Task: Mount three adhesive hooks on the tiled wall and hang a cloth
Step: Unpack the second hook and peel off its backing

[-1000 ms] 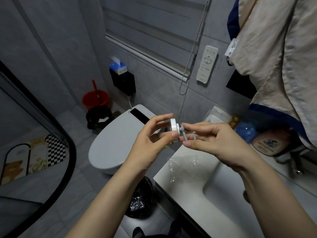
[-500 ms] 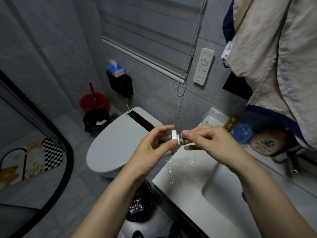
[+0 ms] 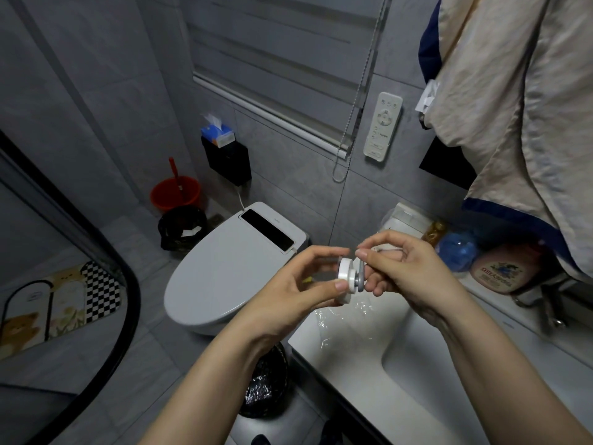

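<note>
A round white adhesive hook [image 3: 348, 277] with a grey knob is held in front of me, above the left end of the white sink counter [image 3: 353, 354]. My left hand [image 3: 298, 284] pinches its white disc between thumb and fingers. My right hand [image 3: 407, 271] pinches the grey knob side with curled fingers. A beige cloth with dark blue trim [image 3: 519, 117] hangs at the upper right. The grey tiled wall [image 3: 288, 194] stretches behind the toilet.
Clear plastic wrapping [image 3: 346, 319] lies on the counter below the hook. A white toilet [image 3: 231, 271] stands left of the sink, a black bin [image 3: 266, 383] beneath. A remote [image 3: 382, 126], blind cord [image 3: 351, 123] and black tissue holder [image 3: 228, 159] are on the wall. Bottles [image 3: 500, 271] line the counter's back.
Both hands have stayed together on the hook and dropped slightly in view. The right fingers have shifted their hold on the grey knob, and the white disc now faces more toward me.
</note>
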